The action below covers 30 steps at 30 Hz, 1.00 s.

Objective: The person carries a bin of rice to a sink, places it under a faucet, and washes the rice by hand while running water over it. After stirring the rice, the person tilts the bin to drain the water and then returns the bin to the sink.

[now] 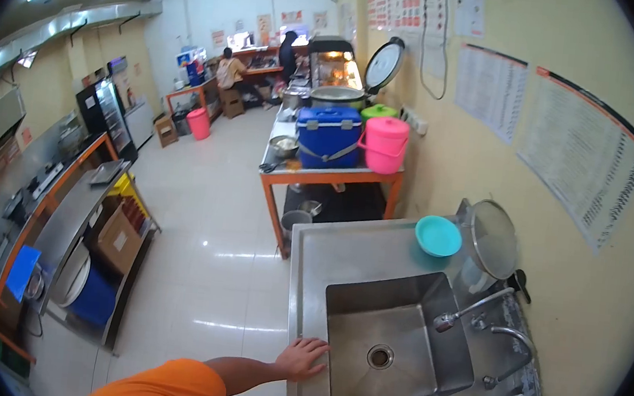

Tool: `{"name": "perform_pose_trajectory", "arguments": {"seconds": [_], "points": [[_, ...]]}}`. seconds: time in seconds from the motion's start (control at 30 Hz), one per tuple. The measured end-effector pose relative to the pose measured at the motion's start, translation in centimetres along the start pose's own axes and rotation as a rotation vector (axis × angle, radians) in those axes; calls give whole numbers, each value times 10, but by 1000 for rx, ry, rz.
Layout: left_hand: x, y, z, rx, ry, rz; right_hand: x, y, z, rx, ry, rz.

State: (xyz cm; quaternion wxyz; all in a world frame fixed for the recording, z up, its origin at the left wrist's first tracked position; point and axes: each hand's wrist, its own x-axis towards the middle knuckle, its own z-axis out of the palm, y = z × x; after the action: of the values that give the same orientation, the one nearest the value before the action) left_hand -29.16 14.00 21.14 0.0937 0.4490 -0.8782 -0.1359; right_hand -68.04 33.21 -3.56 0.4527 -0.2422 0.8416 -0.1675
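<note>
My left hand [304, 359] rests palm down on the near left rim of a stainless steel sink [310, 274], its fingers spread and holding nothing. An orange sleeve covers the upper part of that arm. Right of the hand lies the sink's deep basin [365, 332], with a round drain [380, 357] at its bottom. Two curved taps, a near tap [513, 343] and a far tap [474, 309], stand along the wall side. On the far ledge sits a turquoise bowl [438, 236], beside a round mesh strainer [494, 239] leaning on the wall. My right hand is out of view.
Beyond the sink, an orange-framed table [334, 177] carries a blue cooler [328, 138] and a pink bucket [385, 145]. A steel shelf unit [75, 213] lines the left, with a blue bin [92, 295] beneath. Two people are at the far counter. Tiled floor [209, 210] runs between.
</note>
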Motion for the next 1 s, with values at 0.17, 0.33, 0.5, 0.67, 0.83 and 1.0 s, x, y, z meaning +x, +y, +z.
{"name": "perform_pose_trajectory", "arguments": {"seconds": [0.17, 0.33, 0.5, 0.67, 0.83, 1.0], "points": [[-2, -1, 5, 8, 0, -6, -23, -28, -10, 672, -42, -40], [-7, -6, 11, -30, 43, 13, -59, -19, -24, 1286, -117, -19], [-29, -14, 20, -234, 300, -64, -109, 32, -34, 1705, -94, -21], [-92, -41, 27, -287, 443, -251, -154, 102, -39, 2085, -72, -116], [-187, -121, 42, -233, 195, -466, -191, 71, -42, 2271, -84, -199], [-259, -187, 58, -469, 39, -637, -194, 89, -33, 2127, -21, -341]]}}
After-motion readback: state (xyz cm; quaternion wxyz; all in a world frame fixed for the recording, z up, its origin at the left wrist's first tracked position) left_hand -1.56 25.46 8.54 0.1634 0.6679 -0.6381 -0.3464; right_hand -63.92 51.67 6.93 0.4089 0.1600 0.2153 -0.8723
